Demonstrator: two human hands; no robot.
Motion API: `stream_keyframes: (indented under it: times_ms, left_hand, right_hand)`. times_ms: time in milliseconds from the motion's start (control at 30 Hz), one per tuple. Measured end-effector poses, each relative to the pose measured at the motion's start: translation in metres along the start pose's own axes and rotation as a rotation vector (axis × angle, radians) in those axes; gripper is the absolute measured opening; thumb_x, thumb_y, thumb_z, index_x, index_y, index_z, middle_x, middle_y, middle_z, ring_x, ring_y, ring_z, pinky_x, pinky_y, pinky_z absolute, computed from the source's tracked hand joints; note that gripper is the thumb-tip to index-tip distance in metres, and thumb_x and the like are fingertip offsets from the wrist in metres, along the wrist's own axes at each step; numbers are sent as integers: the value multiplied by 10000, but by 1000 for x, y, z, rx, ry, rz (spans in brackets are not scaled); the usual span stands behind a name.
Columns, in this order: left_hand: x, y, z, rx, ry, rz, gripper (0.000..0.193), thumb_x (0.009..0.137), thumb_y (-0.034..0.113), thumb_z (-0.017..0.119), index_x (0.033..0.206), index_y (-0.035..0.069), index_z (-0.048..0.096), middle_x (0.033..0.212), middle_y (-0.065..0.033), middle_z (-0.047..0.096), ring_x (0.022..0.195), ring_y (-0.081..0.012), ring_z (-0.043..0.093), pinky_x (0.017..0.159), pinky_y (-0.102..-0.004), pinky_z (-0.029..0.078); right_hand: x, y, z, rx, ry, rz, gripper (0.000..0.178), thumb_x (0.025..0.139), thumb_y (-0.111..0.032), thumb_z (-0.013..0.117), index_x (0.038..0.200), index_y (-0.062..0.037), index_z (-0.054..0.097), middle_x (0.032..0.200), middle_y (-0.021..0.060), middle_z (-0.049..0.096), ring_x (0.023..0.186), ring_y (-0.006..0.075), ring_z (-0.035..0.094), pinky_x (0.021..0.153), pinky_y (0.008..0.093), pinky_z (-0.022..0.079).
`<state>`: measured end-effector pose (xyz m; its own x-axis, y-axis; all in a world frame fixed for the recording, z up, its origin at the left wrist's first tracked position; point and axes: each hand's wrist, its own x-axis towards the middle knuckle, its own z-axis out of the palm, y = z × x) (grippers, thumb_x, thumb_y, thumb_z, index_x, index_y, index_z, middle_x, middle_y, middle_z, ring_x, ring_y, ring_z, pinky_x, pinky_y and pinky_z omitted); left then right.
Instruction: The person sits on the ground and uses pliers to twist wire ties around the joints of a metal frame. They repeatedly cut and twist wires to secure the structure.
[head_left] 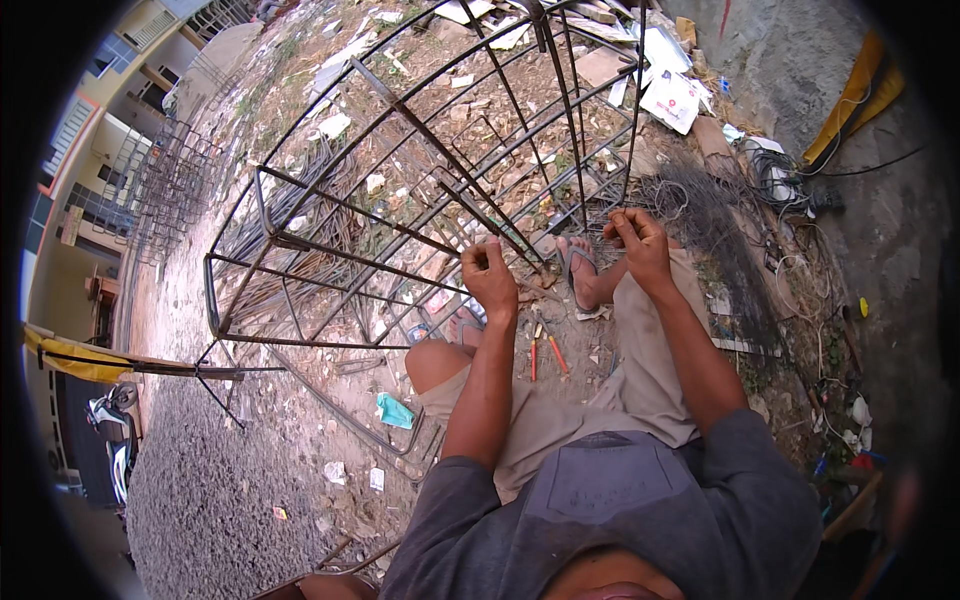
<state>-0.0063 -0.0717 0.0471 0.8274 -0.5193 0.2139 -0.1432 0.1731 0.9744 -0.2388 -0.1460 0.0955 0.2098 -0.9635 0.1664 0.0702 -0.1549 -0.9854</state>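
In front of me stands a long cage of dark steel rebar (400,110), its bars joined by bent rectangular stirrups. My left hand (490,280) is closed in a pinch beside one of the cage's bars. What its fingertips hold, if anything, is too small to make out. Farther right, my right hand (643,245) is also pinched, thumb against fingers, close to an upright bar. Anything between those fingers is likewise too fine to see. A pair of pincers with red-orange handles (546,358) lies on the ground between my legs.
Loose rods (310,230) lie under the cage at left. Tangled thin wire (715,240) is heaped at right. A turquoise scrap (395,410) lies near my left knee, and a gravel pile (220,470) spreads at lower left. Yellow straps (90,360) hang at left. Rubble covers the ground.
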Motion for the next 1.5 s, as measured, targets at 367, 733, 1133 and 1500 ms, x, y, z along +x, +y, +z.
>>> stream_keyframes:
  times_ms: [367,733,1133,1500]
  left_hand:
    - [61,-44,-41,441,-215,-41,578,823,248,731,1253,-41,475,1053,-221,691,968,-353,674,872,-403,510]
    - [80,-86,-34,219,-97,-46,343,906,206,626,1127,-51,577,1046,-184,643,913,-300,616,865,-396,480]
    - [98,-96,-32,285,-176,-22,349,910,185,593,1127,-88,569,1100,-205,625,987,-300,591,913,-393,452]
    - [119,-99,-36,430,-290,-34,310,901,196,558,1052,-75,561,1031,-195,621,946,-321,587,905,-427,450]
  right_hand:
    - [-10,3,19,-179,-129,-57,174,992,-163,579,950,-6,639,730,30,616,655,91,574,618,267,473]
    - [-22,6,6,-201,-116,-120,257,977,-272,586,940,-20,621,744,62,654,667,160,617,659,345,478]
    - [-15,-13,-60,714,77,170,183,1022,-233,546,1040,-55,585,788,58,668,678,152,658,629,294,558]
    - [-31,-6,-80,993,-176,366,255,1056,-249,477,1115,-34,602,703,-53,523,524,18,454,495,214,385]
